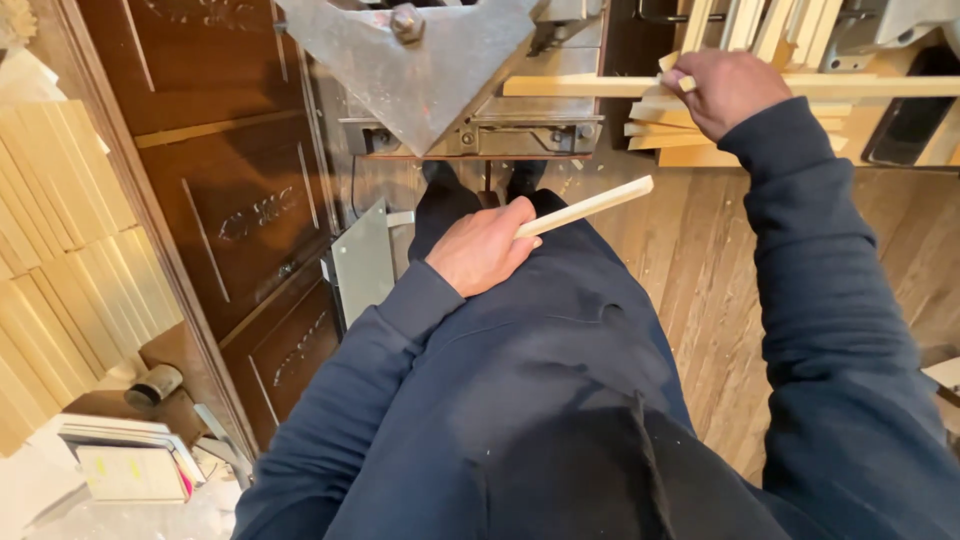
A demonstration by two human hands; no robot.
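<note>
Gripping a short pale wooden strip (585, 207), left hand (480, 250) is closed around its near end, held low against the thigh; the free end angles up and away to the right of the knuckles, kept clear of the bench; right hand (725, 92) reaches forward, fingers curled over a long wooden strip (580, 86) lying across the bench, thumb side pinching it, probably to steady it; more cut strips (665, 135) lie stacked just beneath that hand; metal machine (420, 70) sits ahead of the left hand; carved dark wood panels (240, 200) lean left of it; stacked pale boards (60, 260) farther left
</note>
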